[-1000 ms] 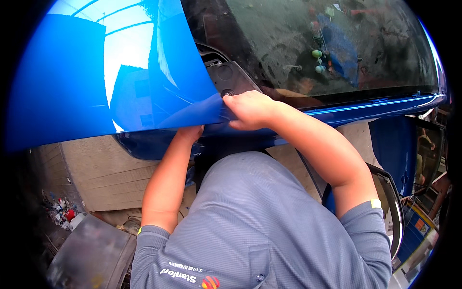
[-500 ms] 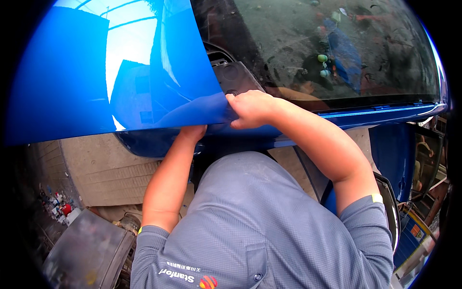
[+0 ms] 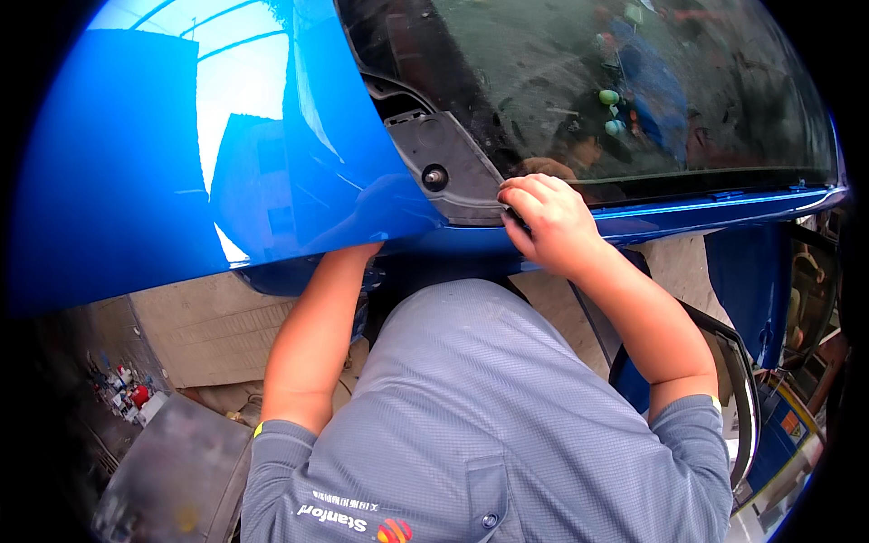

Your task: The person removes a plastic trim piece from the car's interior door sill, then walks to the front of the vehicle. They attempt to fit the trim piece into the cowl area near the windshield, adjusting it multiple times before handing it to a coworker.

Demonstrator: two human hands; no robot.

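Note:
A glossy blue car hood covers the left side, its near corner overlapping the blue fender. My left hand reaches under the hood's near edge; its fingers are hidden there. Beside the hood corner lies a black plastic cowl panel with a round opening and a metal stud in it. My right hand is closed at the panel's right end, by the lower corner of the windshield. Its fingers curl over the dark edge there, with the thumb below.
A side mirror sticks out near my right elbow, and a blue panel is beyond it. At the lower left are a dark grey case-like object and a cluster of small bottles and cans. Brown matting lies on the floor.
My right hand has left the hood corner and moved right to the end of the cowl panel. More of the panel and its stud now show. My left hand stays under the hood edge.

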